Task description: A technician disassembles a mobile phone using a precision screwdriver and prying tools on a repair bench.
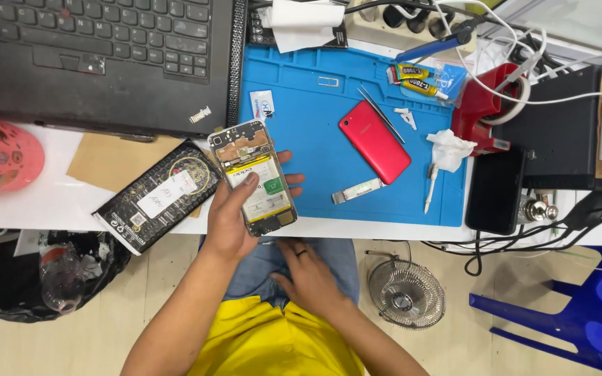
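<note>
Left hand (235, 216) is closed around an opened smartphone (253, 177), back cover off, battery and board exposed; thumb lies across the battery face, fingers wrap the far edge. The phone sits over the near left corner of the blue repair mat (315, 118). Right hand (308, 271) rests flat on the lap below the mat's near edge, fingers loosely spread, holding nothing.

Judgement on handling: grip by the frame edges, keep thumb pressure off the battery, and hold the phone level over the mat so loose parts land there.

Count, relative to the mat:
- 1 red back cover (374, 141), centre of mat.
- 1 pair of tweezers (379, 113), just beyond the cover.
- 2 glue tubes (416, 80), far right corner.
- 1 crumpled tissue (449, 150), right edge.
- 1 laptop (99, 63), left of mat.
- 1 black packet (158, 195), left of mat, beside the phone.
</note>
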